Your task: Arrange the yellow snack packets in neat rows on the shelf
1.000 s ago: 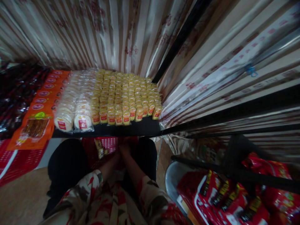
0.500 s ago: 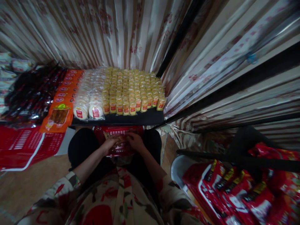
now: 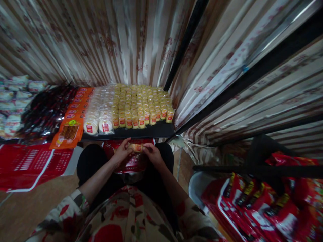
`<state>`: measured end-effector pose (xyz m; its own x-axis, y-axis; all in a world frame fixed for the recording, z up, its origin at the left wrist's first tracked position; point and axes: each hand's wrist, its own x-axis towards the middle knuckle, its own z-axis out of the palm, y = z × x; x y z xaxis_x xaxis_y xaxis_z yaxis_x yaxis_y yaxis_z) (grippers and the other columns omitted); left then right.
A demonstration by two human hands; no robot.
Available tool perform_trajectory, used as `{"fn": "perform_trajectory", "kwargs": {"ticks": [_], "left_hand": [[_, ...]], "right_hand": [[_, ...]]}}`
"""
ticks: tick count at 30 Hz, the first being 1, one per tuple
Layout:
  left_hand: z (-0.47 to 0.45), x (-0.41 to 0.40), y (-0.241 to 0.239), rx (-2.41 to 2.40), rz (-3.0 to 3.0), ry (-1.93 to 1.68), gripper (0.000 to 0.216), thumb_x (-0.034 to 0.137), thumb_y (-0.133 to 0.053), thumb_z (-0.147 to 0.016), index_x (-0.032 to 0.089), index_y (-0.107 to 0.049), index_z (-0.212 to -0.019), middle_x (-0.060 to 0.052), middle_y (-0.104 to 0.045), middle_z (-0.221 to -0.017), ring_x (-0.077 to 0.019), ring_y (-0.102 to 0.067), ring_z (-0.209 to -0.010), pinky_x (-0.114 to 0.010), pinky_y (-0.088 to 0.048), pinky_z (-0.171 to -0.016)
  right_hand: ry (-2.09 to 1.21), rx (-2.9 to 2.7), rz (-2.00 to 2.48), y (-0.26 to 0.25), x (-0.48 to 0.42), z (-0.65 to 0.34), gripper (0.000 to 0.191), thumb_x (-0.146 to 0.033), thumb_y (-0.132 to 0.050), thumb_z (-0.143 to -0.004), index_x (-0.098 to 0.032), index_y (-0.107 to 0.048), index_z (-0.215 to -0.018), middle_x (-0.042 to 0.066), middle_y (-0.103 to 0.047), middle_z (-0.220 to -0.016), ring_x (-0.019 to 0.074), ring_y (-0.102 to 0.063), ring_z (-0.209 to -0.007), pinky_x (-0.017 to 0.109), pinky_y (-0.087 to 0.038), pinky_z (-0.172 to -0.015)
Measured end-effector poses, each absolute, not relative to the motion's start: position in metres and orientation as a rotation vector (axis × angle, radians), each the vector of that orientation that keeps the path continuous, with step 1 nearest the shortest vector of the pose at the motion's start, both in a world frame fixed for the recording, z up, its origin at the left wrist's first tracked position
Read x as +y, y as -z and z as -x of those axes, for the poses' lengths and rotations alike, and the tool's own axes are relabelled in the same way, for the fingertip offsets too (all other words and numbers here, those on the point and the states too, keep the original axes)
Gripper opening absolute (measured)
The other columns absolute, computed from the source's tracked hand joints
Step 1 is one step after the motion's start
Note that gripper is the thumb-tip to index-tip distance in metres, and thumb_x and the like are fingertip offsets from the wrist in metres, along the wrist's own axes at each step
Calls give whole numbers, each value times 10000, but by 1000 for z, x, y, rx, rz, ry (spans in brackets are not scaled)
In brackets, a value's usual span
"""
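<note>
Between my two hands is a small wrapped snack [image 3: 136, 147], yellowish with a red label. My left hand [image 3: 122, 153] grips its left end, while the fingers of my right hand [image 3: 152, 154] pinch the right end of the wrapper. Below them, a red plastic basket [image 3: 135, 164] sits between my knees, its contents too dark to make out. Just ahead on the black shelf [image 3: 158, 129] stand rows of similar yellow wrapped snacks [image 3: 141, 106], red labels facing me.
Left of the yellow rows lie round white packets [image 3: 105, 126], orange packs [image 3: 68, 129], dark shiny packets [image 3: 47, 114] and white packets [image 3: 15, 104]. Another red basket [image 3: 27, 164] is at the left. Red snack bags [image 3: 262, 205] fill the right side, below a black bar [image 3: 252, 170]. Striped curtains [image 3: 106, 43] hang behind.
My hands have risen from over the basket toward the shelf edge, and the wrapped snack now shows clearly between them. The view has tilted slightly.
</note>
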<state>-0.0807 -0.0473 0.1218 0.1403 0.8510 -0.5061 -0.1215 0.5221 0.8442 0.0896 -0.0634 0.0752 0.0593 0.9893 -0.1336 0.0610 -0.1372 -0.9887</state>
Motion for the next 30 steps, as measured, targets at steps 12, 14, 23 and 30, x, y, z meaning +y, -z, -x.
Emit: {"fn": "perform_trajectory", "kwargs": {"ticks": [12, 14, 23, 30], "left_hand": [[32, -13, -135, 1380, -1284, -813, 215, 173, -632, -672, 183, -546, -869, 37, -610, -719, -111, -566, -635, -215, -444, -637], [24, -5, -136, 1397, -1391, -772, 235, 166, -616, -688, 184, -556, -914, 29, -618, -754, -120, -571, -659, -225, -442, -660], [-38, 49, -174, 1447, -1963, -728, 415, 140, -569, -765, 173, -512, -1175, -83, -611, -1118, -196, -587, -976, -306, -424, -889], [-79, 84, -175, 1461, -2196, -571, 396, 122, -501, -816, 99, -461, -1210, -156, -606, -1115, -238, -582, -1024, -316, -435, -870]], "right_hand": [[-1131, -904, 1356, -94, -58, -107, 196, -386, -615, -692, -209, -570, -764, 8, -686, -760, 168, -644, -702, 279, -525, -649], [-1127, -901, 1384, -97, -55, -113, 194, -383, -592, -712, -208, -559, -789, 16, -684, -772, 171, -646, -712, 279, -527, -650], [-432, -1123, 1592, -111, -32, -131, 285, -251, -416, -814, -180, -559, -1050, 117, -551, -1174, 197, -517, -1100, 349, -497, -856], [-320, -1197, 1595, -103, 3, -144, 430, -129, -346, -791, -135, -512, -1187, 148, -456, -1310, 200, -420, -1242, 376, -456, -960]]}}
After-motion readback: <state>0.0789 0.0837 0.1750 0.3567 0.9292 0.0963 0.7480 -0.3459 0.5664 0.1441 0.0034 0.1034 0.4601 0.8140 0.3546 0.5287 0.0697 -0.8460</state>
